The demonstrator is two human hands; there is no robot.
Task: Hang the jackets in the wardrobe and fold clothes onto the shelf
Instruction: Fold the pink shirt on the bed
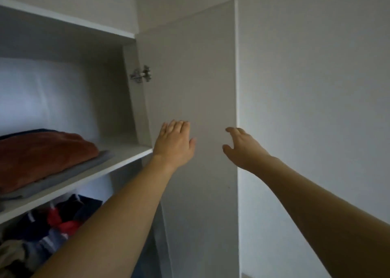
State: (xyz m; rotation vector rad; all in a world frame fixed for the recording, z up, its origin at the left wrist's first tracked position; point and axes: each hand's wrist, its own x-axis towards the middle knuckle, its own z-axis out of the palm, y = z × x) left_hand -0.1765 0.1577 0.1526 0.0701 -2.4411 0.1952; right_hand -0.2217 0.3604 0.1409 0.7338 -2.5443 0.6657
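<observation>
Left hand point(175, 142): arm extended up and forward, bare; palm turned away, fingers held straight and together, thumb spread. Right hand point(240, 146): arm likewise extended, bare; fingers loosely spread and slightly bent, nothing gripped.

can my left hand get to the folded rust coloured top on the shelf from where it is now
Probably yes. The left hand lies open against the open wardrobe door, and the rust top sits on the shelf to its left. Nothing stands between them, so sliding the hand left along the shelf edge looks free.
</observation>
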